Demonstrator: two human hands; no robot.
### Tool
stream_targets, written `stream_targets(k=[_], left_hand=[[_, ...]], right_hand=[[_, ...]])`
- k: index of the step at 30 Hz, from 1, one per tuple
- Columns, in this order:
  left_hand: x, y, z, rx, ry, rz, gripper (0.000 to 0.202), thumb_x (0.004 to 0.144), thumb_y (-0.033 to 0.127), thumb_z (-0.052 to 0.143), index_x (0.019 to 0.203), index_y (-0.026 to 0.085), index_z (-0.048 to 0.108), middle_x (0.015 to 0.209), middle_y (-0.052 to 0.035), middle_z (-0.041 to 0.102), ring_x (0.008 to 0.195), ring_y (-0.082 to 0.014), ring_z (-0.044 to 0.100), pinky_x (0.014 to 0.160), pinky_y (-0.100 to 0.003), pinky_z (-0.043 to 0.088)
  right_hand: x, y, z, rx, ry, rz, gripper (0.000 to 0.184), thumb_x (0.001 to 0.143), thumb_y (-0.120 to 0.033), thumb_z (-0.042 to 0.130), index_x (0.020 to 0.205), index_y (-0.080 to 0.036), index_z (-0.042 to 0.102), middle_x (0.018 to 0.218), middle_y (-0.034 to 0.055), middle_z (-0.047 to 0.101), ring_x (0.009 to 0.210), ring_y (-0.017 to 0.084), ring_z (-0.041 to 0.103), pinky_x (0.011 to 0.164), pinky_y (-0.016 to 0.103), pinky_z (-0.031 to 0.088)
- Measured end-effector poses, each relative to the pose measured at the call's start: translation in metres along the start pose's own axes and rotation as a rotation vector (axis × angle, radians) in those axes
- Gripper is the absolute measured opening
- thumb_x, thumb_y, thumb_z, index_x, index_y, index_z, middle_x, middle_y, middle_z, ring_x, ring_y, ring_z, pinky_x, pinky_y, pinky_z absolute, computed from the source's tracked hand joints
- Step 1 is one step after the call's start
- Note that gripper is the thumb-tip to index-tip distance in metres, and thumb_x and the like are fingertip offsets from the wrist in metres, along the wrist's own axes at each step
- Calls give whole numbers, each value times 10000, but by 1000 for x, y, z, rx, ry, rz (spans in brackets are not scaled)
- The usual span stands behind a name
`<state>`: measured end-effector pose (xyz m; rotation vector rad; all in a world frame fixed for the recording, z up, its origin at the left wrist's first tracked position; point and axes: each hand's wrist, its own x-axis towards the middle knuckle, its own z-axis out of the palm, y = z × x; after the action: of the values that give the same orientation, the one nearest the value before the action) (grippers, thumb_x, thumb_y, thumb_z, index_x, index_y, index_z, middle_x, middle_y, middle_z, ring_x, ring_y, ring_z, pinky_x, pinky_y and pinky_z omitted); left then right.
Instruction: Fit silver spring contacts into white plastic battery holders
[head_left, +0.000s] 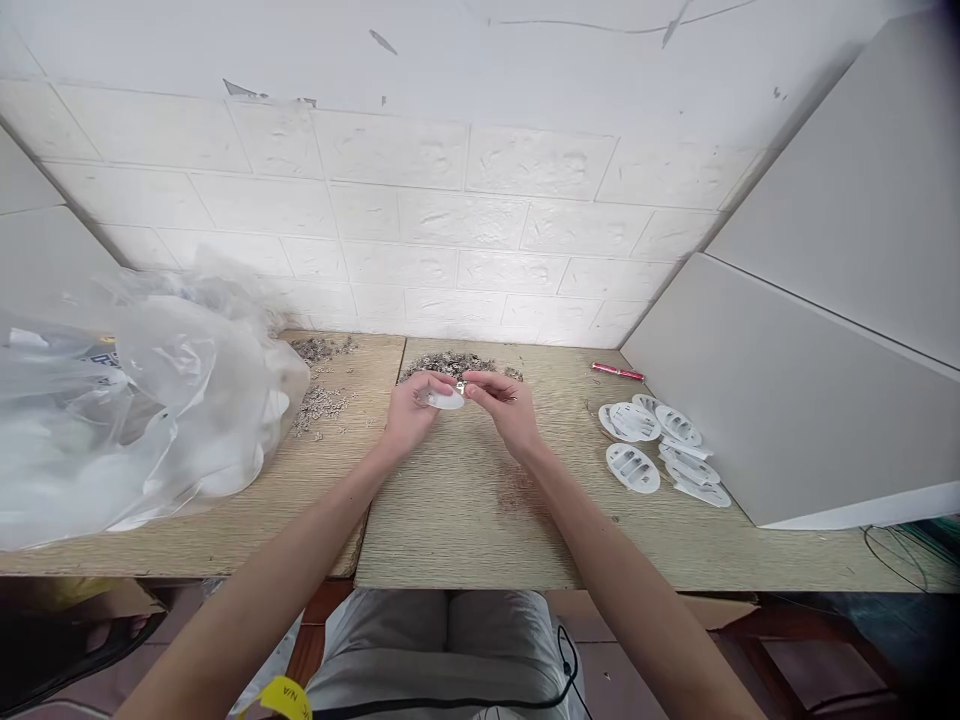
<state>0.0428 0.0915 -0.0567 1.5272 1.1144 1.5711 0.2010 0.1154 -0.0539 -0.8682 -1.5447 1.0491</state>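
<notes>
My left hand [415, 408] is closed on the edge of a round white plastic cover [448, 401], held tilted above the middle of the table. From the other side, my right hand [506, 400] pinches a small metal clip [461, 387] at the cover's right edge. Whether the clip is seated in the cover or only touches it, I cannot tell. Just behind both hands lies a heap of small metal parts [454, 362], partly hidden by the fingers.
A large clear plastic bag [165, 400] of white pieces fills the left side. More small metal parts [319, 403] lie beside it. Several round white covers with slots [632, 468] rest on the right, below a red pen [617, 371]. Grey panels [825, 370] stand at right.
</notes>
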Motion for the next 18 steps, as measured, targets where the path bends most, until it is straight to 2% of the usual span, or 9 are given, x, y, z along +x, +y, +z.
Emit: stream_targets(k=[4, 7, 12, 18], left_hand=[[0, 0, -2, -16, -4, 112, 75, 722, 236, 697, 669, 208, 652, 932, -75, 705, 1048, -233, 622, 958, -410, 444], [0, 0, -3, -6, 1, 138, 87, 727, 243, 694, 663, 217, 642, 889, -71, 710, 1059, -240, 618, 978, -436, 439], [0, -3, -3, 9, 8, 120, 90, 736, 258, 697, 674, 222, 643, 900, -73, 716, 1083, -240, 613, 995, -447, 432], [0, -5, -2, 27, -9, 172, 89, 761, 252, 690, 688, 215, 653, 895, -73, 722, 1073, -236, 623, 985, -439, 447]], right_hand=[[-4, -6, 2, -224, -61, -137, 219, 822, -419, 636, 873, -230, 733, 825, 44, 686, 668, 156, 552, 610, 302, 440], [-6, -8, 2, -318, -90, -220, 207, 855, -399, 602, 858, -223, 712, 814, 41, 648, 637, 143, 514, 613, 297, 428], [-5, -10, 0, -303, -74, -204, 229, 880, -418, 571, 838, -213, 664, 814, 33, 602, 610, 124, 472, 608, 284, 423], [-7, -8, 5, -319, -67, -264, 221, 897, -391, 555, 821, -206, 651, 814, 42, 601, 667, 144, 514, 625, 295, 425]])
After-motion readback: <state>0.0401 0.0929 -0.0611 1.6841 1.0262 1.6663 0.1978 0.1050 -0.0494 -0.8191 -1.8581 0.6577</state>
